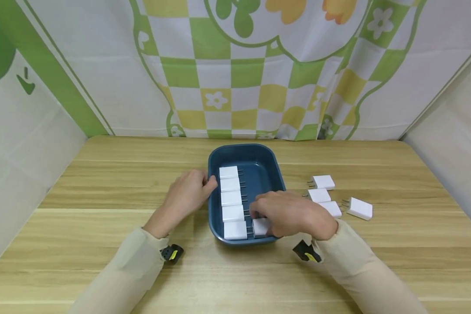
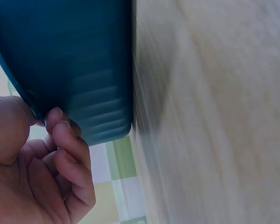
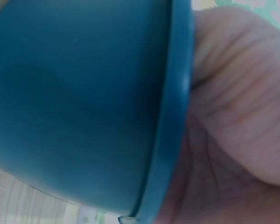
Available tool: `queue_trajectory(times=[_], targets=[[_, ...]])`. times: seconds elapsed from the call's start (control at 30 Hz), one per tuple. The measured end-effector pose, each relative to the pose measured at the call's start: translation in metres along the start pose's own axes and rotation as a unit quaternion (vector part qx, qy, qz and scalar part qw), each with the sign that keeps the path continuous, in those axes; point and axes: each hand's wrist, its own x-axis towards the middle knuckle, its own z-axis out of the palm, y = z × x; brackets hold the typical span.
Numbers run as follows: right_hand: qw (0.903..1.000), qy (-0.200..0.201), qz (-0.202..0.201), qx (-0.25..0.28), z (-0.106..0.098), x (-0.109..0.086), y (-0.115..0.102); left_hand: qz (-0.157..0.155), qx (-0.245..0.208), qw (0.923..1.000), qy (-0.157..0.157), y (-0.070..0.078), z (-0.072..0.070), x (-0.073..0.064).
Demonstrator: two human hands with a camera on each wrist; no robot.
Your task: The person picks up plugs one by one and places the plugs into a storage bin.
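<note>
A dark blue plastic bin (image 1: 259, 174) stands on the table. Down its left side runs a column of several white charger plugs (image 1: 231, 198), prongs to the right. My left hand (image 1: 187, 198) pinches the bin's left rim between thumb and fingers, as the left wrist view shows. Reaching over the right rim, my right hand (image 1: 292, 213) holds a white charger plug (image 1: 261, 227) at the bin's near right corner, facing the lowest plug of the column. The right fingertips are partly hidden; in the right wrist view the bin wall (image 3: 84, 102) covers them.
Right of the bin, several loose white charger plugs (image 1: 360, 208) lie on the wooden table (image 1: 102, 209). One of them is partly behind my right hand. A checked green and yellow curtain (image 1: 247, 87) hangs along the table's back edge.
</note>
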Motion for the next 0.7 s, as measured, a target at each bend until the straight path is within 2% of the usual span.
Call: queue_trajectory(times=[0.7], targets=[[0.9999,0.002,0.0,0.01,-0.0002,-0.0007,-0.0003,0.018,0.009,0.9998,0.008,-0.0011,-0.0005,0.0004]])
